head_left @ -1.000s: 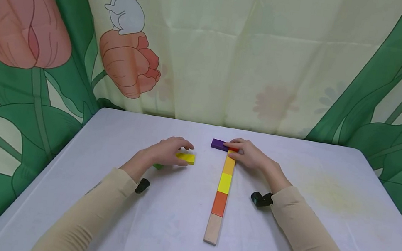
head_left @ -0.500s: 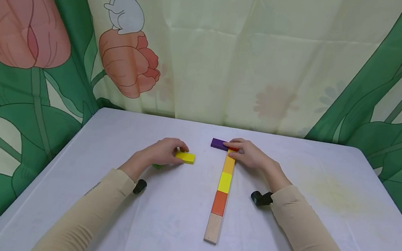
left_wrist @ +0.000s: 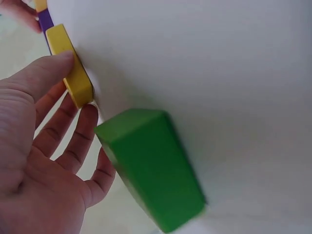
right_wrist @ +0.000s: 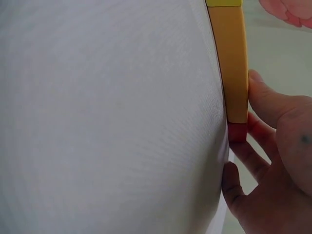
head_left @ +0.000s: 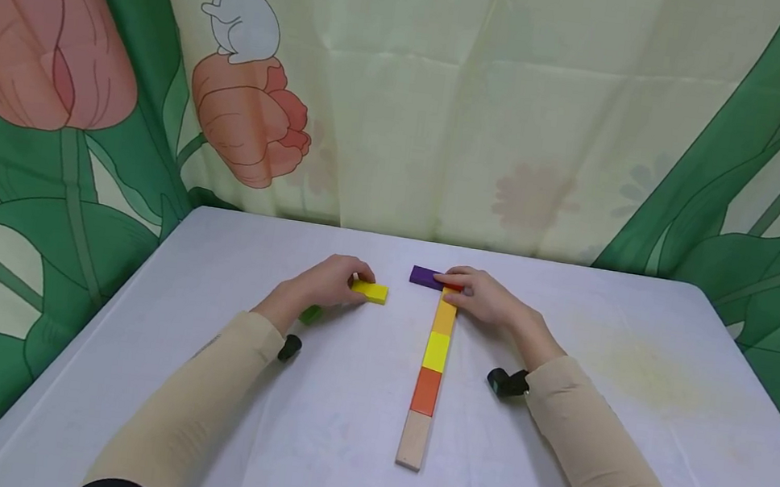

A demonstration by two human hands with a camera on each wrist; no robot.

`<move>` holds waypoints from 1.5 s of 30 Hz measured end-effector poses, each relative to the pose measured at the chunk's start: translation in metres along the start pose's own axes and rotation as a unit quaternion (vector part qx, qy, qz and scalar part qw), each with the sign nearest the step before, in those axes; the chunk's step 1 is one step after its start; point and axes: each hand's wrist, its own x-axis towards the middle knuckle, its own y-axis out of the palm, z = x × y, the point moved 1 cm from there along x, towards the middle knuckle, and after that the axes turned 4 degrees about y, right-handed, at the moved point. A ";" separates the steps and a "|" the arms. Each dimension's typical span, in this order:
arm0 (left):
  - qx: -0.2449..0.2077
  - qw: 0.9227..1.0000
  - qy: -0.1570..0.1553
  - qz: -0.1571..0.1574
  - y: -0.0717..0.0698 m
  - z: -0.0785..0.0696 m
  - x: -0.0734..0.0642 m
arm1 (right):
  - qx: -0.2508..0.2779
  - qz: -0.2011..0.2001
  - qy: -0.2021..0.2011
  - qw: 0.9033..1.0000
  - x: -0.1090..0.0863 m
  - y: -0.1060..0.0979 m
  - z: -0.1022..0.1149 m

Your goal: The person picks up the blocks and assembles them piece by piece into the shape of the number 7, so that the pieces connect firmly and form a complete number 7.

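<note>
My left hand [head_left: 336, 280] pinches a yellow wooden block [head_left: 375, 294] between thumb and fingers, left of a row of blocks. In the left wrist view the thumb lies on the yellow block's face, and a green block [left_wrist: 153, 168] sits nearer the wrist. My right hand [head_left: 489, 299] holds the row's far end. Its thumb is against the light orange block [head_left: 444, 321], and its fingers reach round the red block [right_wrist: 237, 132] to the purple block [head_left: 424, 277]. The purple block extends left from the red one, which is mostly covered in the head view.
Toward the near edge, the row continues with a yellow block [head_left: 436, 351], an orange-red block [head_left: 425, 392] and a plain wood block [head_left: 414, 440]. A white cloth covers the table [head_left: 551, 475]. Behind it hangs a printed curtain [head_left: 406, 115].
My left hand has closed its fingers on the yellow block and moved it slightly away and to the right, uncovering more of the green block. My right hand has stayed in place.
</note>
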 end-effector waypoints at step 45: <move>-0.008 1.000 -0.007 -0.019 0.000 -0.008 0.061 | 0.006 0.002 -0.004 1.000 0.002 0.000 -0.002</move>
